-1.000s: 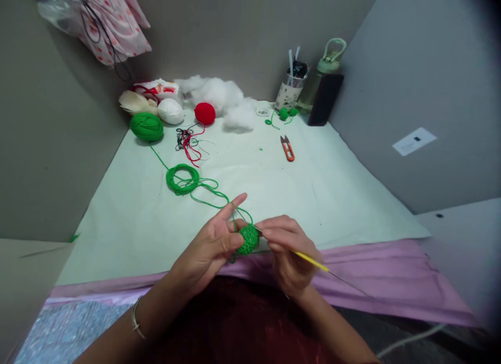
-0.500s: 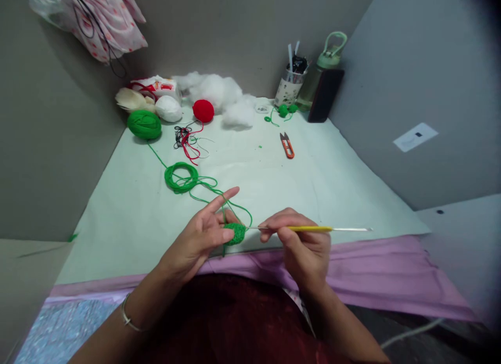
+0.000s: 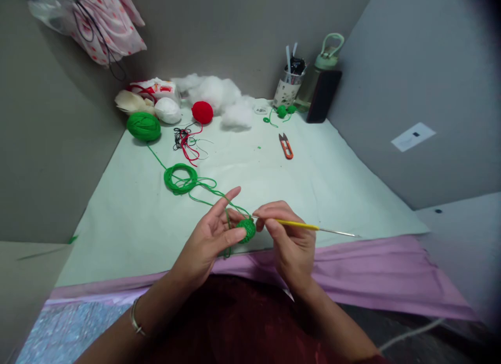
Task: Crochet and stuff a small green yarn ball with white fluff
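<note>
Between thumb and fingers my left hand (image 3: pixel 209 238) pinches a small round green crochet piece (image 3: pixel 247 230), its index finger stretched out with green yarn running over it. My right hand (image 3: pixel 289 244) grips a crochet hook (image 3: pixel 297 224) with a yellow handle, pen-like. The hook's thin metal tip meets the upper edge of the crochet piece; the exact stitch is too small to make out. Its other metal end points out to the right. From the piece the yarn leads back to a loose green coil (image 3: pixel 180 178) and on to a green yarn ball (image 3: pixel 143 126).
Orange thread snips (image 3: pixel 286 146) lie right of centre. A red yarn ball (image 3: pixel 202 112), a white yarn ball (image 3: pixel 168 110) and white stuffing (image 3: pixel 215 95) are at the back. A pen cup (image 3: pixel 287 92), a bottle (image 3: pixel 329 58) and a phone (image 3: pixel 324 96) stand at the back right.
The crochet piece swung left and then came back right with my left hand. The hook turned from slanting down to nearly level, and its tip moved away from and back to the piece.
</note>
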`<state>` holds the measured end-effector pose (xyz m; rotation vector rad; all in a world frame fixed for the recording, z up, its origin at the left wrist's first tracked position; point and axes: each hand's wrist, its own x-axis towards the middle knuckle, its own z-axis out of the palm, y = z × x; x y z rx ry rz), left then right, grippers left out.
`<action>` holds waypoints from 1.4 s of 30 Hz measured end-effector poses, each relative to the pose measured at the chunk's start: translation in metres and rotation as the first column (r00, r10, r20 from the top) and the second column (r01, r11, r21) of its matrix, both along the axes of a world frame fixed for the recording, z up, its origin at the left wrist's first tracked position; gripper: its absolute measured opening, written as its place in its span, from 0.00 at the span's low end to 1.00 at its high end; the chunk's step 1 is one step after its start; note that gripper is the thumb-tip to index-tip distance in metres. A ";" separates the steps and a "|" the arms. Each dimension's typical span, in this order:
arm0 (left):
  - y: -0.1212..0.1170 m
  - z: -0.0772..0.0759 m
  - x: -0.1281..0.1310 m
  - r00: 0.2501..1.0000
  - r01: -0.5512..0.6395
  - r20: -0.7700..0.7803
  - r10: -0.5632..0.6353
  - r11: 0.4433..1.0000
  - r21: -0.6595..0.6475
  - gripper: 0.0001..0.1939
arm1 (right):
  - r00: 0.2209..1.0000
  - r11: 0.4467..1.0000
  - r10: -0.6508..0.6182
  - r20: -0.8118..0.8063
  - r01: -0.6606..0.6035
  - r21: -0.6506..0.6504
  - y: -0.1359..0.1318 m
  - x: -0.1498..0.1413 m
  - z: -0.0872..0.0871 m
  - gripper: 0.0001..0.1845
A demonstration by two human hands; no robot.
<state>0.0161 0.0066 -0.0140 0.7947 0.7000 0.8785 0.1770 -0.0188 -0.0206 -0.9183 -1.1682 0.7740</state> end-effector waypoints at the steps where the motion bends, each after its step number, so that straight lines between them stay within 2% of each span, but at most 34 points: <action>1: 0.000 0.000 0.000 1.000 0.000 -0.003 0.000 1.000 0.002 0.40 | 1.000 1.000 -0.002 -0.004 0.002 0.003 0.000 0.000 0.000 0.09; 2: 0.000 0.001 0.000 1.000 -0.003 -0.015 0.003 1.000 0.012 0.41 | 1.000 1.000 -0.001 0.013 0.000 0.003 0.000 0.000 0.000 0.09; 4: -0.001 0.002 0.002 0.997 -0.027 -0.068 0.031 0.998 0.058 0.44 | 0.985 0.999 -0.030 0.170 0.024 0.033 -0.001 0.001 -0.002 0.10; 5: -0.002 0.003 0.003 0.994 -0.047 -0.091 0.054 0.996 0.080 0.46 | 0.953 0.995 -0.078 0.294 0.056 0.081 -0.003 0.001 -0.003 0.12; 7: -0.004 0.003 0.006 0.992 -0.079 -0.087 0.086 0.994 0.076 0.47 | 0.834 0.963 -0.214 0.509 0.094 0.252 -0.007 0.002 -0.008 0.18; 9: -0.005 0.004 0.007 0.998 -0.067 -0.012 0.067 0.997 -0.026 0.43 | 0.763 0.919 -0.313 0.565 0.093 0.383 -0.009 0.004 -0.012 0.23; 10: -0.004 0.005 0.007 0.998 -0.045 0.042 0.049 0.995 -0.091 0.39 | 0.776 0.916 -0.316 0.547 0.098 0.390 -0.009 0.004 -0.012 0.23; 12: -0.001 0.006 0.004 0.991 0.004 0.135 0.022 0.983 -0.186 0.32 | 0.866 0.942 -0.264 0.425 0.137 0.305 -0.006 0.006 -0.009 0.18; 15: 0.007 0.008 -0.003 0.977 0.047 0.213 -0.003 0.978 -0.202 0.25 | 0.989 0.987 -0.131 0.074 0.123 0.103 0.001 0.006 0.000 0.10; 18: 0.011 0.010 -0.006 0.970 0.050 0.241 -0.008 0.984 -0.168 0.23 | 0.978 0.999 0.045 -0.205 -0.048 -0.007 0.008 0.004 0.007 0.08; 20: 0.010 0.010 -0.006 0.972 0.038 0.237 -0.002 0.988 -0.149 0.23 | 0.952 0.991 0.109 -0.286 -0.125 -0.040 0.009 0.001 0.006 0.07; 22: 0.008 0.009 -0.003 0.977 0.033 0.214 -0.003 0.991 -0.133 0.23 | 0.952 0.989 0.122 -0.282 -0.140 -0.044 0.009 -0.002 0.002 0.07; 26: 0.005 0.008 -0.001 0.985 0.043 0.171 -0.025 0.994 -0.102 0.24 | 0.985 0.996 0.086 -0.151 -0.086 0.004 0.006 -0.006 -0.004 0.08; 31: 0.005 0.007 -0.001 0.989 0.039 0.146 -0.024 0.995 -0.095 0.29 | 0.999 0.999 0.039 -0.035 -0.038 0.030 0.004 -0.005 -0.002 0.09; 37: 0.002 0.003 0.001 0.995 -0.096 0.008 0.096 0.995 0.016 0.36 | 0.987 0.995 -0.040 0.157 0.024 0.101 0.001 -0.004 0.002 0.12; 39: 0.001 0.003 0.002 0.996 -0.092 0.003 0.092 0.996 0.005 0.37 | 0.993 0.996 -0.026 0.111 0.017 0.083 0.003 -0.003 0.001 0.11; 42: 0.002 0.005 0.002 0.998 -0.024 0.061 0.027 0.999 -0.049 0.38 | 0.997 0.998 0.067 -0.029 -0.066 0.014 0.007 -0.002 -0.002 0.09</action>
